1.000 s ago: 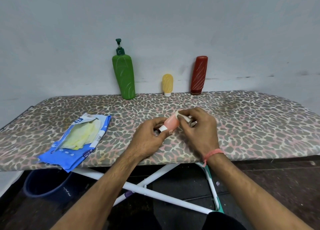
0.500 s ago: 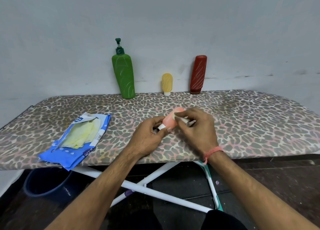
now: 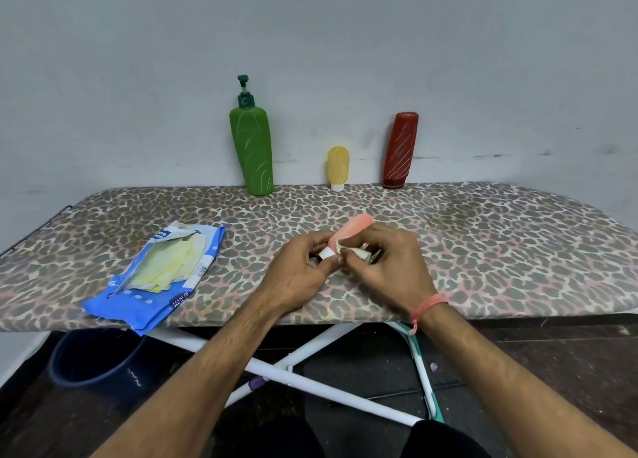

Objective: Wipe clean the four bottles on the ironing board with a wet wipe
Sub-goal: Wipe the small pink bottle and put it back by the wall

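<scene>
1. Your left hand point(image 3: 297, 271) pinches the white cap end of the small pink bottle point(image 3: 354, 231), fingers curled around it, holding it tilted just above the ironing board point(image 3: 483, 236).
2. Your right hand point(image 3: 390, 267) grips a folded wet wipe point(image 3: 348, 250) and presses it against the pink bottle near the cap.
3. The green pump bottle point(image 3: 253, 150), the small yellow bottle point(image 3: 337, 167) and the red bottle point(image 3: 398, 150) stand at the back edge against the wall, well apart from your hands.
4. The open wipe pack point(image 3: 162, 278) lies to your left.
5. Judged progress: one bottle is in hand; whether the other three are already wiped cannot be told.
</scene>
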